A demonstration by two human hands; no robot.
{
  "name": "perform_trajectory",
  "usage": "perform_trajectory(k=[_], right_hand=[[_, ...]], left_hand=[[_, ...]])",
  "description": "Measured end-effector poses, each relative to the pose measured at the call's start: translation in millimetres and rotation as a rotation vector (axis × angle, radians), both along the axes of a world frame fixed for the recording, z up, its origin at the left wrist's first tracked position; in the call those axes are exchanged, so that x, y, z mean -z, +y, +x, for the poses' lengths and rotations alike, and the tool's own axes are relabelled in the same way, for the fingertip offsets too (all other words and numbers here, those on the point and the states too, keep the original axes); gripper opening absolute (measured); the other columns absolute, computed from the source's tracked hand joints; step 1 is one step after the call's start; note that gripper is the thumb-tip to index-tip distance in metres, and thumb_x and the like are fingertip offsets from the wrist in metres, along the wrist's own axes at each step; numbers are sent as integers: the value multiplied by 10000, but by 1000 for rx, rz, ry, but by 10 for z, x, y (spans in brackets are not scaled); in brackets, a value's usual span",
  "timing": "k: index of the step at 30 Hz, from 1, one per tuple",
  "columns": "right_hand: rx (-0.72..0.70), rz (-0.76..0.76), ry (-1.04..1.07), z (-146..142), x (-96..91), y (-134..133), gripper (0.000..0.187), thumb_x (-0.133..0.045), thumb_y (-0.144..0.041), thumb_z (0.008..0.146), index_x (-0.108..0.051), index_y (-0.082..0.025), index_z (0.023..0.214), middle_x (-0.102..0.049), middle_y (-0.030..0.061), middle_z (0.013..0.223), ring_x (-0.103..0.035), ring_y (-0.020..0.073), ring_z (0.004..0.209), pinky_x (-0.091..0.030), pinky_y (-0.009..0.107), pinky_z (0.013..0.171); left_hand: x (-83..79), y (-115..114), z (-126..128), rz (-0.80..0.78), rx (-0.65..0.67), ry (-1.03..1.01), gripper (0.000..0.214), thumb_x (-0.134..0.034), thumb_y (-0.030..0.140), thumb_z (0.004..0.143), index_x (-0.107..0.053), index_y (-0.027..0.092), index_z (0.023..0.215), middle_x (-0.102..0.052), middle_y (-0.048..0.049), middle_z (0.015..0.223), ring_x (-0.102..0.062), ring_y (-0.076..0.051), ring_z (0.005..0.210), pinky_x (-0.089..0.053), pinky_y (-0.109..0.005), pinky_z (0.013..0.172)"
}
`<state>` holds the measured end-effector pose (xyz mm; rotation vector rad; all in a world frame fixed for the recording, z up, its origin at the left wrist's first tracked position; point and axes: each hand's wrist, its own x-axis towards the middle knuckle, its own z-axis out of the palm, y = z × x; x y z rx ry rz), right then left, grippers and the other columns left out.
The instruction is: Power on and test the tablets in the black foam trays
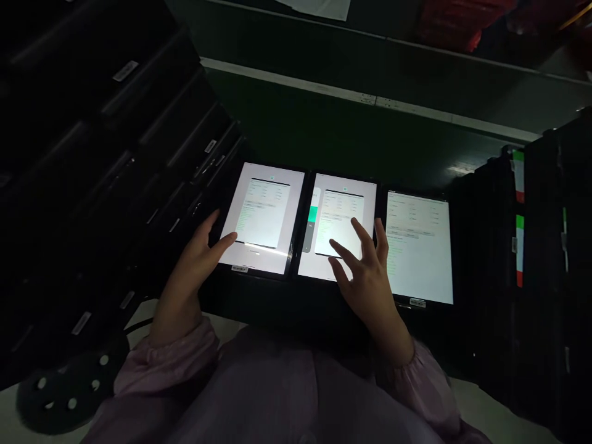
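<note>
Three lit tablets lie side by side in front of me on a dark surface. My left hand [197, 259] rests at the lower left corner of the left tablet [263, 216], thumb on its screen and fingers around its edge. My right hand [365, 271] hovers over the middle tablet [340, 216] with fingers spread, fingertips at or just above the screen. The right tablet [420, 246] shows a white page with text and is untouched. Both sleeves are pale pink.
Stacks of dark tablets or trays [139, 154] slope along the left. More dark stacked units with red, green and white tags [520, 246] stand at the right. A green conveyor belt [333, 129] runs behind the tablets. A round black stool base [65, 388] sits at lower left.
</note>
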<state>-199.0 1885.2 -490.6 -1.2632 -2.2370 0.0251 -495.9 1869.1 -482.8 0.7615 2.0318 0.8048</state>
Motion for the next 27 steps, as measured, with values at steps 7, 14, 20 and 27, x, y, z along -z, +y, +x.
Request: perform_trajectory(k=[7,14,20,27], right_hand=[[192,100,62,213,-89,38,270,-603,-301,1076,-846,-239,977,-742,103,1383,-508,448,1544,-648,709,1029],[79,61,85,102,-66,11,238,-594,-260,1070,-800,-239,1188,-693,117,1472,-463,415,1589,-662,652,1044],[66,65,78,92,-69,27,227,-602,-270,1070,-801,-243,1175,-684,117,1487,-465,420,1587,-651,660,1058],[126,110,85,243,-85,15,219,-596,-255,1073,-798,-245,1157,-716,118,1424,-517,415,1544,-623,700,1063]], left_hand=[[91,8,173,1,175,264,1196,-808,537,789,-215,152,1754,-224,-235,1822,-244,-486,1669,-461,-649,1229],[39,-47,175,57,180,312,1193,-710,672,802,-194,185,1761,-240,-218,1819,-267,-481,1663,-319,-713,1293],[23,25,92,-22,116,273,1082,-627,639,852,-276,137,1743,-297,-213,1804,-305,-458,1655,-280,-664,1329],[45,119,170,-10,112,306,1071,-681,614,853,-294,157,1741,-329,-213,1791,-338,-476,1636,-322,-669,1312]])
